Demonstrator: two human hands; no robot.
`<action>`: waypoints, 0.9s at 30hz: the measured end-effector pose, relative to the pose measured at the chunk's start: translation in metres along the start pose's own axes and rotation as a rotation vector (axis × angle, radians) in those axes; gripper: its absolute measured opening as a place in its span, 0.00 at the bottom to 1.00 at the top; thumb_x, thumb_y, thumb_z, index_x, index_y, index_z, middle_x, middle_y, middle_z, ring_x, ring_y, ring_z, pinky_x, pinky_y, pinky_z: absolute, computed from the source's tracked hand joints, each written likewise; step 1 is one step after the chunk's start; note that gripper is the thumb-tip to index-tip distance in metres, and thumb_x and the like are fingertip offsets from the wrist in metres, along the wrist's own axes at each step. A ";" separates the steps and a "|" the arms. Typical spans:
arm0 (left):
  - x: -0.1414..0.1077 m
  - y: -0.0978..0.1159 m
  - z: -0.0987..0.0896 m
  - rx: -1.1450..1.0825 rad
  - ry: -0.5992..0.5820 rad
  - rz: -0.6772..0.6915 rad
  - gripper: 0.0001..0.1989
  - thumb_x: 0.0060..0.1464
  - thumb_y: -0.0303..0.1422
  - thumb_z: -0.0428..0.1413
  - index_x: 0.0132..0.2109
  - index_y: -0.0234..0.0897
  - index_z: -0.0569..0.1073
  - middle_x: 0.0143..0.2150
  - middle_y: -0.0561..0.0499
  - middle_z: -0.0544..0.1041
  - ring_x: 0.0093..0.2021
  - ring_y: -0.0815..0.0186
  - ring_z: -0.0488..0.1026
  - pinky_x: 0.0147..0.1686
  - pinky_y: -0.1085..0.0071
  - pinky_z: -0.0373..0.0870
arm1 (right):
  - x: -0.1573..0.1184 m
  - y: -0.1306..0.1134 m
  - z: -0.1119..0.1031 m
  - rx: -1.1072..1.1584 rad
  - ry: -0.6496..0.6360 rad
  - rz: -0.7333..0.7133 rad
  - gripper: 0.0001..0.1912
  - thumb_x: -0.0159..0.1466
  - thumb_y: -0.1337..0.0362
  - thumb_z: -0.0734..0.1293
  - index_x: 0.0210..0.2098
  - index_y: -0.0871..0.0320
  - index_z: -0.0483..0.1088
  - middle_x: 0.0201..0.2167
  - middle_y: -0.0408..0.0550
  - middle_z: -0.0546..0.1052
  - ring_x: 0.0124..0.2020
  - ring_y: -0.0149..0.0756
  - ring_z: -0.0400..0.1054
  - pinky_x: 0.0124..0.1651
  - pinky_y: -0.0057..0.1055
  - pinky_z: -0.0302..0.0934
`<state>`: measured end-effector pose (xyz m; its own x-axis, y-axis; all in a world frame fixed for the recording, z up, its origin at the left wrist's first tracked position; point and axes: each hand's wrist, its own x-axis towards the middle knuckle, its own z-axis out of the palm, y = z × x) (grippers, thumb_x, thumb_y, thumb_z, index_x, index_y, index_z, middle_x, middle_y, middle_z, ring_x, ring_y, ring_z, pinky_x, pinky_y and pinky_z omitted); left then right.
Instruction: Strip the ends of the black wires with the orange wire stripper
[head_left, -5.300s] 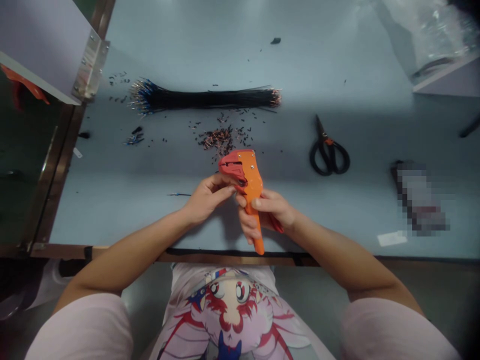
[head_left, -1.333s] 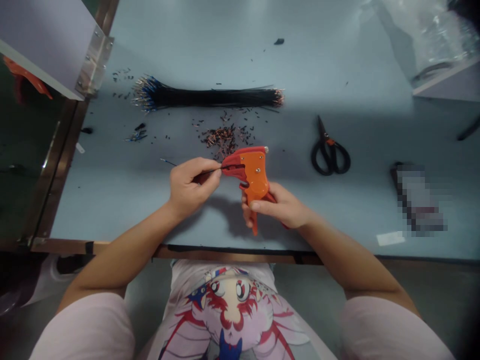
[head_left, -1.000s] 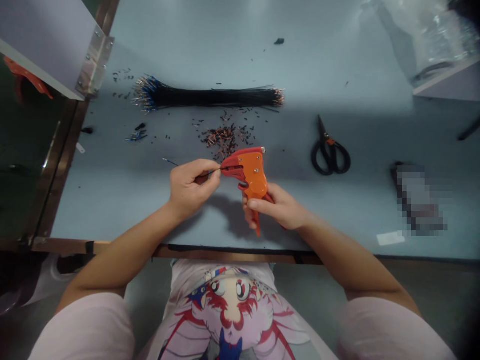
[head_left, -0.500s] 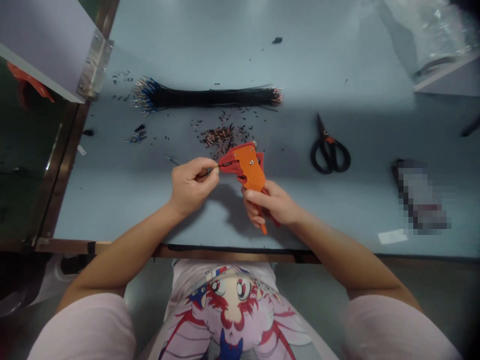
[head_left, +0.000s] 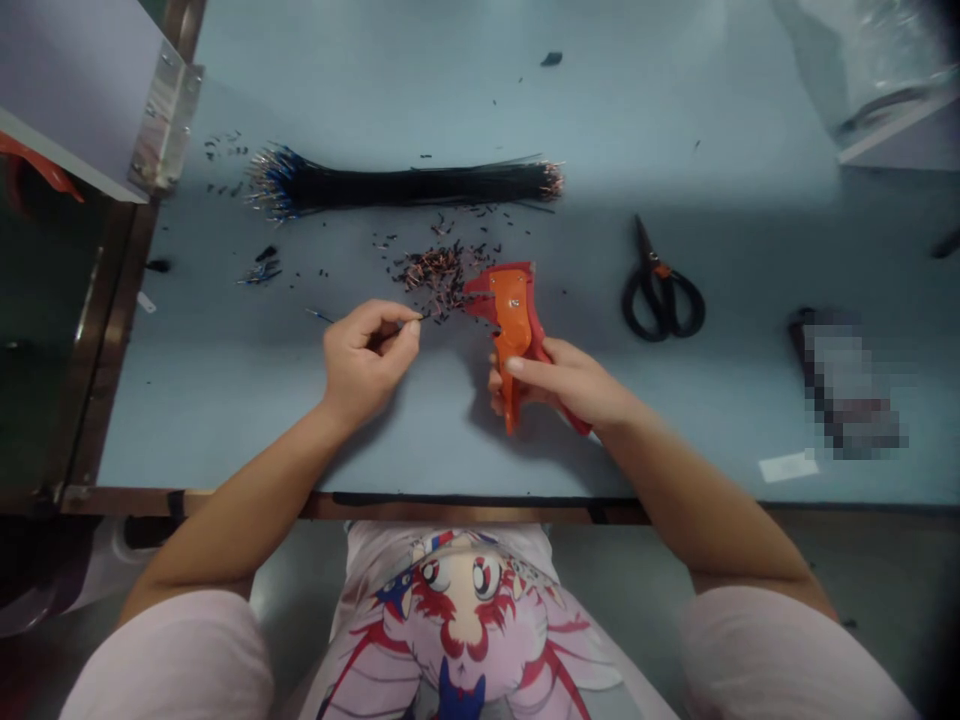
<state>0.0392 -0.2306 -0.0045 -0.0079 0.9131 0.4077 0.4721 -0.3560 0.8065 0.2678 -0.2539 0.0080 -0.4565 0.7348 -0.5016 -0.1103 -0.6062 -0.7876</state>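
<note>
Between thumb and fingers my left hand (head_left: 369, 355) pinches a thin black wire (head_left: 321, 316), whose blue end sticks out to the left and whose other tip shows just past the fingertips. My right hand (head_left: 566, 382) is wrapped round the handles of an orange and red wire stripper (head_left: 512, 305); its handles are spread and its jaws point left, apart from the wire. Behind the tool lies a heap of black and copper-coloured scraps (head_left: 435, 275). A long bundle of black wires (head_left: 412, 188) lies farther back, with blue and metal ends at left and copper ends at right.
Black-handled scissors (head_left: 660, 295) lie right of the stripper. Farther right are a blurred-out object (head_left: 847, 385) and a white label (head_left: 788, 467). A few blue-ended pieces (head_left: 259, 270) lie at left. Clear plastic (head_left: 892, 60) is at the back right.
The wire has come out of the stripper's jaws. My left hand has moved left, and the stripper has turned more upright and its handles have spread apart. The view has shifted slightly.
</note>
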 end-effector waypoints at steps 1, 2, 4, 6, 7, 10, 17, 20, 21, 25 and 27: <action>-0.001 0.000 0.001 -0.003 0.000 0.008 0.03 0.48 0.28 0.56 0.30 0.37 0.74 0.20 0.58 0.66 0.20 0.76 0.60 0.21 0.78 0.57 | 0.001 0.002 0.001 -0.004 -0.012 0.012 0.18 0.56 0.56 0.72 0.39 0.61 0.66 0.32 0.50 0.74 0.30 0.39 0.74 0.30 0.35 0.71; -0.001 0.001 0.001 -0.004 -0.002 0.015 0.03 0.48 0.28 0.56 0.30 0.37 0.74 0.20 0.58 0.67 0.21 0.76 0.61 0.21 0.78 0.58 | 0.001 0.002 0.001 0.002 -0.030 0.025 0.18 0.56 0.57 0.72 0.40 0.61 0.66 0.32 0.49 0.75 0.30 0.39 0.74 0.31 0.35 0.71; -0.002 0.001 0.001 -0.001 -0.008 0.019 0.02 0.48 0.27 0.56 0.30 0.37 0.74 0.22 0.57 0.70 0.22 0.75 0.64 0.22 0.78 0.59 | 0.001 0.003 0.002 0.024 -0.075 0.050 0.19 0.56 0.57 0.72 0.40 0.61 0.66 0.32 0.49 0.75 0.30 0.39 0.74 0.31 0.36 0.71; -0.002 0.001 0.002 0.004 -0.012 0.021 0.02 0.48 0.27 0.56 0.30 0.37 0.74 0.22 0.57 0.71 0.22 0.75 0.65 0.23 0.78 0.61 | 0.001 0.003 0.003 0.035 -0.100 0.059 0.20 0.55 0.57 0.73 0.41 0.62 0.66 0.32 0.49 0.75 0.31 0.39 0.74 0.33 0.36 0.71; -0.002 0.001 0.002 0.004 -0.014 0.023 0.02 0.49 0.27 0.56 0.30 0.36 0.73 0.23 0.57 0.71 0.22 0.75 0.65 0.23 0.78 0.61 | 0.001 0.003 0.003 0.035 -0.101 0.058 0.20 0.55 0.57 0.73 0.41 0.62 0.66 0.32 0.49 0.75 0.31 0.40 0.74 0.33 0.37 0.71; -0.003 0.001 0.002 -0.002 -0.021 0.034 0.02 0.49 0.27 0.56 0.30 0.36 0.73 0.23 0.57 0.72 0.23 0.75 0.66 0.23 0.78 0.62 | 0.002 0.003 0.003 0.034 -0.078 0.051 0.21 0.55 0.57 0.73 0.41 0.62 0.66 0.33 0.50 0.75 0.31 0.41 0.75 0.33 0.37 0.71; -0.002 0.000 0.001 0.033 -0.031 0.052 0.02 0.50 0.27 0.56 0.31 0.37 0.74 0.25 0.56 0.74 0.24 0.74 0.68 0.25 0.77 0.64 | -0.001 0.000 0.004 0.008 -0.100 0.068 0.19 0.55 0.60 0.73 0.42 0.62 0.67 0.34 0.50 0.76 0.32 0.39 0.75 0.34 0.36 0.72; -0.001 -0.002 0.000 0.053 -0.009 0.057 0.02 0.50 0.27 0.56 0.31 0.37 0.74 0.25 0.56 0.74 0.24 0.74 0.68 0.25 0.77 0.64 | -0.002 0.001 0.006 0.146 -0.183 0.127 0.19 0.55 0.61 0.73 0.42 0.62 0.67 0.34 0.52 0.77 0.32 0.41 0.75 0.34 0.39 0.72; -0.001 -0.002 0.000 0.055 0.003 0.059 0.02 0.50 0.27 0.56 0.31 0.37 0.74 0.25 0.56 0.74 0.24 0.74 0.68 0.25 0.76 0.64 | -0.001 0.002 0.007 0.220 -0.227 0.160 0.19 0.55 0.60 0.72 0.42 0.63 0.66 0.34 0.52 0.77 0.32 0.42 0.75 0.35 0.41 0.72; 0.000 -0.004 -0.001 0.068 0.026 0.057 0.02 0.50 0.28 0.56 0.30 0.38 0.74 0.25 0.55 0.74 0.25 0.73 0.68 0.26 0.75 0.64 | 0.004 0.010 0.011 0.371 -0.296 0.281 0.15 0.56 0.62 0.69 0.40 0.63 0.67 0.32 0.51 0.77 0.32 0.43 0.76 0.35 0.44 0.72; 0.000 -0.004 -0.001 0.082 0.027 0.042 0.02 0.50 0.29 0.56 0.30 0.38 0.74 0.25 0.55 0.74 0.25 0.72 0.67 0.26 0.75 0.64 | 0.005 0.012 0.013 0.372 -0.296 0.283 0.14 0.56 0.63 0.69 0.40 0.63 0.67 0.32 0.51 0.77 0.32 0.43 0.76 0.36 0.44 0.72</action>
<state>0.0365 -0.2288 -0.0077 -0.0095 0.8917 0.4524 0.5431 -0.3753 0.7511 0.2524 -0.2614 0.0004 -0.7363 0.4436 -0.5109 -0.2275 -0.8734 -0.4305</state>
